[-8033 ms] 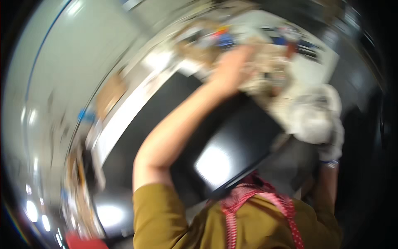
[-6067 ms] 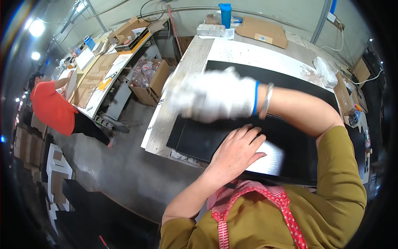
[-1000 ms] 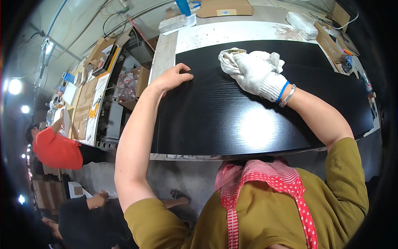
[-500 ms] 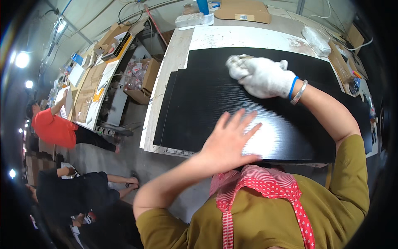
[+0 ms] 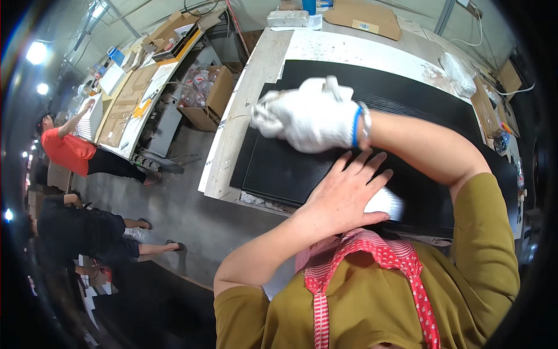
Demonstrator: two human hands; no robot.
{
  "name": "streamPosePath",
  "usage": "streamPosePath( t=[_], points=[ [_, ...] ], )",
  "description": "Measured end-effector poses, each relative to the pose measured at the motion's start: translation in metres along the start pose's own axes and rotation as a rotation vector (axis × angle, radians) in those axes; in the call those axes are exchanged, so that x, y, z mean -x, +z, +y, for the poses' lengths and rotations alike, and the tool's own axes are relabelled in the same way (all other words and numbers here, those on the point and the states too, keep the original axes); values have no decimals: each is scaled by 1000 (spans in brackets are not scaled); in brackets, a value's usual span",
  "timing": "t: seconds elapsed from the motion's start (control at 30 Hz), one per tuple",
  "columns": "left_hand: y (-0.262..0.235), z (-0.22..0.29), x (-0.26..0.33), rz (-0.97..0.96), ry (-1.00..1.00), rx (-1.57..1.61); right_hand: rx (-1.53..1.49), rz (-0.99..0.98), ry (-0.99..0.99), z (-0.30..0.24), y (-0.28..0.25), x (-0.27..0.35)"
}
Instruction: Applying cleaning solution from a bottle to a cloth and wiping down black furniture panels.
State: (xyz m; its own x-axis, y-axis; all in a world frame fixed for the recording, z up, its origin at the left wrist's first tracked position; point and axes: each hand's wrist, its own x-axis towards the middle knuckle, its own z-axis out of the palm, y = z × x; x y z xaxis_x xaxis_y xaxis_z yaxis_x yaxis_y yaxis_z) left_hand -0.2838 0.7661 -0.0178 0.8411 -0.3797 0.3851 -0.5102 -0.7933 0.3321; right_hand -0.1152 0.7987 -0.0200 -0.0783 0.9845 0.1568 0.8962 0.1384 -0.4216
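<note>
- The black panel [image 5: 279, 168] lies flat on the surface [image 5: 256, 64], reaching the near edge; pale strips show along the far and left edges. Stepped borders at its left end show more than one dark sheet.
- The left hand [image 5: 346, 200], bare, rests near the middle of the near edge, palm down on the panel, fingers spread and gripping nothing.
- The right hand [image 5: 317, 116], in a white glove with a blue cuff, is over the panel's left part, its fingers closed on a bunched white cloth [image 5: 266, 118]. Blur hides whether the cloth touches the panel.
- A metal bracelet [image 5: 366, 125] circles the right wrist.
- At the far left corner sits a pale block [image 5: 288, 19]; a flat cardboard piece [image 5: 363, 18] lies along the far edge.
- Toward the far right corner is a white wrapped bundle [image 5: 458, 74], with a cardboard tray [image 5: 485, 107] just beside it along the right edge.
- Beyond the left edge, a box of clear plastic [image 5: 218, 99] stands on the floor.
</note>
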Motion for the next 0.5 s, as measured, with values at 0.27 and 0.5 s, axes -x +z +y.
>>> streamPosePath(
  t=[0.27,0.5],
  points=[
    [1,1,-6,-88,-49,-17,-122,176,-3,-27,3,6],
    [5,-3,3,-74,-134,48,-242,159,410,-19,17,7]
  ],
)
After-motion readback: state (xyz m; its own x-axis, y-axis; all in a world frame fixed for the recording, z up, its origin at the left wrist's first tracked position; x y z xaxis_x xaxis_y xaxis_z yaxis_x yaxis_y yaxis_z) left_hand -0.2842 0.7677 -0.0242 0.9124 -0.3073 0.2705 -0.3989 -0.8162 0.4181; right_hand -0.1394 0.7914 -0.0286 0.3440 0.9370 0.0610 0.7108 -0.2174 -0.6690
